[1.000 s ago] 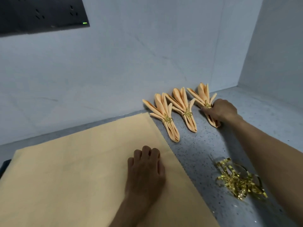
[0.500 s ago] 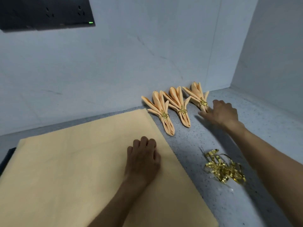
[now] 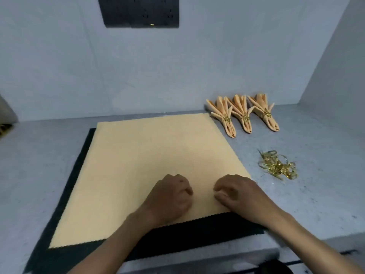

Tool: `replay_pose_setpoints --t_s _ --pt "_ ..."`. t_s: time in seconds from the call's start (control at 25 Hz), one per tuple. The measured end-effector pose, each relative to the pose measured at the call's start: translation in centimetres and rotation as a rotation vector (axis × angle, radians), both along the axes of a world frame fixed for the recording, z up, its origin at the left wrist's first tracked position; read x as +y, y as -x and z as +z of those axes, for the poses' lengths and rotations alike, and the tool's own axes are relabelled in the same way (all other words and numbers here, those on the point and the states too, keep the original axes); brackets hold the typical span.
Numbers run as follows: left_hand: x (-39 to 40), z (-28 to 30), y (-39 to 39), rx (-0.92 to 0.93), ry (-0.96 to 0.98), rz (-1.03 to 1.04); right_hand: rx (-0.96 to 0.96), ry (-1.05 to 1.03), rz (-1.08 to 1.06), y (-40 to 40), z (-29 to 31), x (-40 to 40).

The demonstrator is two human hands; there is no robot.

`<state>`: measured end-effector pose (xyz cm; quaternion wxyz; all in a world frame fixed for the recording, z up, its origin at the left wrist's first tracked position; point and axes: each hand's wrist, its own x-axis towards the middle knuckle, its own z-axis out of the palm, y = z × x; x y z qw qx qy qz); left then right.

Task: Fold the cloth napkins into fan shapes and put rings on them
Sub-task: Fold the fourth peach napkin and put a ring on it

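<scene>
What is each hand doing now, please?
Left hand: fingers curled on the flat napkin; a pinch cannot be told.
Right hand: the same, curled on the napkin; grip unclear.

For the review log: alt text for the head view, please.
Both hands, left hand and right hand, rest with curled fingers on a flat peach napkin over a black cloth. Three ringed fan-folded napkins and loose gold rings lie right.

A grey speckled countertop runs into a far right corner where pale blue-grey walls meet, a dark socket panel with a small lit indicator is mounted high on the far wall, and the light is dim and even.
</scene>
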<state>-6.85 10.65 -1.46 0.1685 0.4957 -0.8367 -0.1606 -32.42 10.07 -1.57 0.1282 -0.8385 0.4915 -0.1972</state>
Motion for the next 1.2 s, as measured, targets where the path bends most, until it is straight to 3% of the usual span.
replay_pose_setpoints --t_s 0.08,0.2,0.44,0.64,0.88,1.0,1.08,1.2 --pt "3.1 -0.1 -2.8 -0.096 -0.067 0.018 0.052 0.004 0.079 -0.6 -1.0 1.1" --pt "4.3 -0.2 -4.6 -0.127 0.002 0.054 0.077 0.013 0.104 -0.9 -0.6 1.5" --pt "4.0 -0.7 -4.7 -0.077 0.072 0.145 0.225 0.063 0.146 -1.1 0.6 1.7" --pt "4.6 0.4 -3.8 -0.184 0.03 0.123 0.404 0.311 0.24 -2.0 -0.5 1.8" --pt "4.9 1.8 -3.4 -0.337 0.017 0.053 0.25 0.299 0.109 -1.8 -0.6 1.5" --pt "5.3 2.4 -3.3 -0.403 -0.001 0.059 0.177 0.143 0.095 -1.8 0.4 1.0" --pt "5.1 2.2 -3.4 -0.336 0.033 0.099 0.154 0.035 0.101 -1.9 1.4 0.2" --pt "4.6 1.6 -4.1 -0.147 -0.026 0.164 0.192 0.088 0.071 -2.5 1.8 0.0"
